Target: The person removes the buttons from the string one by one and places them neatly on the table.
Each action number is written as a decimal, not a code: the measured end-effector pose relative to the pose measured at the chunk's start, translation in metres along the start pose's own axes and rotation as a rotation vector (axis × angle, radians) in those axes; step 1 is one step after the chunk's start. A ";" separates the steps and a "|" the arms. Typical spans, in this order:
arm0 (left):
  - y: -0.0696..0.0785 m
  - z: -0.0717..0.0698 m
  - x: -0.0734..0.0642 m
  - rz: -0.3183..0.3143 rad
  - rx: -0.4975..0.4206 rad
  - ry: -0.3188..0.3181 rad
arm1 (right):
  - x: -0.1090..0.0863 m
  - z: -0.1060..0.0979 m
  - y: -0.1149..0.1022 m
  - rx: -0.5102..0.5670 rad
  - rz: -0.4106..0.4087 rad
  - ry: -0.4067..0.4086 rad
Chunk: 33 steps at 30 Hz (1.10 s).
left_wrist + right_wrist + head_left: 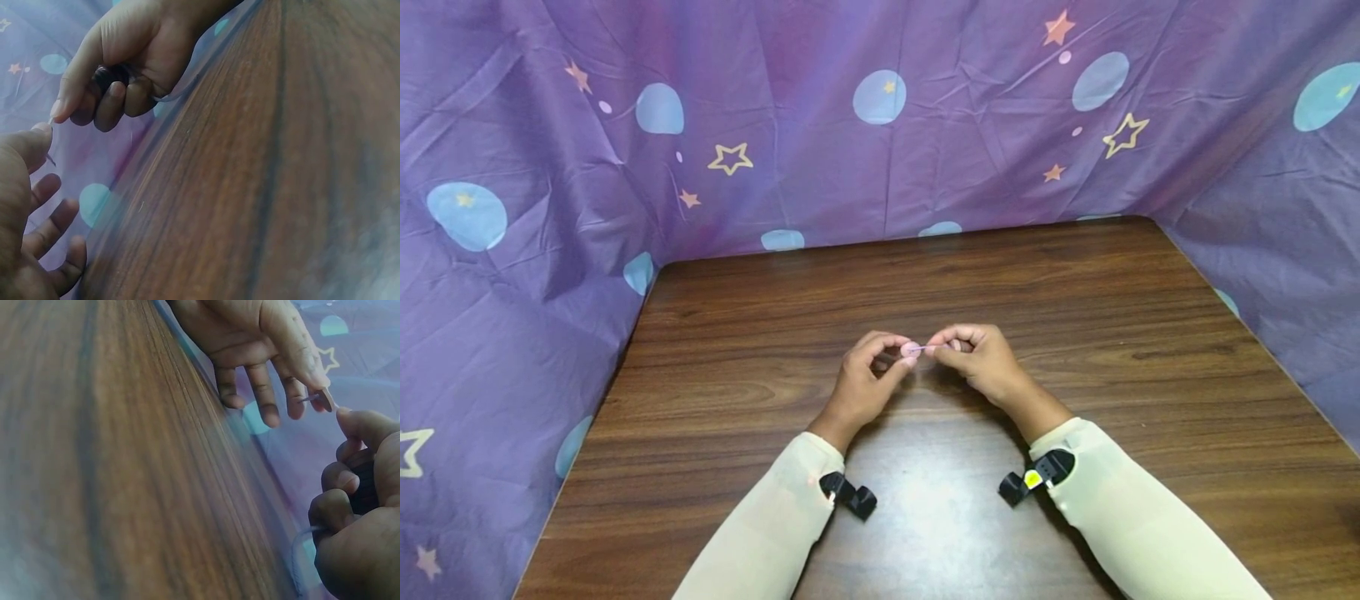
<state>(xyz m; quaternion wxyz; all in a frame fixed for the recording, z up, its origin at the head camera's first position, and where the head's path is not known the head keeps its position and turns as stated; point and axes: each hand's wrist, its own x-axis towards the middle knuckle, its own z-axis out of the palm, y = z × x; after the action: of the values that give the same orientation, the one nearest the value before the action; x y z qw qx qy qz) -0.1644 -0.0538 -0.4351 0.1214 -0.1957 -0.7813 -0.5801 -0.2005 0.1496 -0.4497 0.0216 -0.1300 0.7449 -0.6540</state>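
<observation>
Pinching pink disc [910, 350]: left grip [867, 377]; pinching thread [923, 347] (dark object [363, 482] in palm): right grip [988, 364].

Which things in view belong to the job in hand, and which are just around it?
In the job:
- small pinkish disc, pinched by the left hand
- thin purple strand at the disc, pinched by the right hand
- dark item in that hand's curled fingers, probably

Just around:
- wooden table
- patterned purple cloth
- black wrist devices

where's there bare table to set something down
Bare table lies beyond the left hand and right hand up to the curtain, and outside each sleeve. Crowded: mid-table, where the left pinches a small pinkish disc.
</observation>
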 end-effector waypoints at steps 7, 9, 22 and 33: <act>0.001 -0.001 0.000 0.000 0.008 0.013 | 0.000 -0.004 0.001 -0.010 0.007 0.000; 0.000 -0.002 0.001 0.016 0.011 0.017 | -0.001 -0.006 0.000 -0.010 0.006 0.005; -0.015 -0.006 0.007 0.061 0.040 0.059 | 0.000 -0.017 -0.001 -0.001 -0.021 0.038; -0.046 -0.014 0.013 0.014 0.096 0.063 | -0.005 -0.020 -0.004 0.038 -0.021 0.075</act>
<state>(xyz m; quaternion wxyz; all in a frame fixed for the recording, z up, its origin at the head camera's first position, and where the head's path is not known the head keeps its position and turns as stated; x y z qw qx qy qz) -0.1972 -0.0768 -0.4649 0.1593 -0.1770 -0.8026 -0.5470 -0.1996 0.1698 -0.4436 -0.0107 -0.1128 0.7311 -0.6728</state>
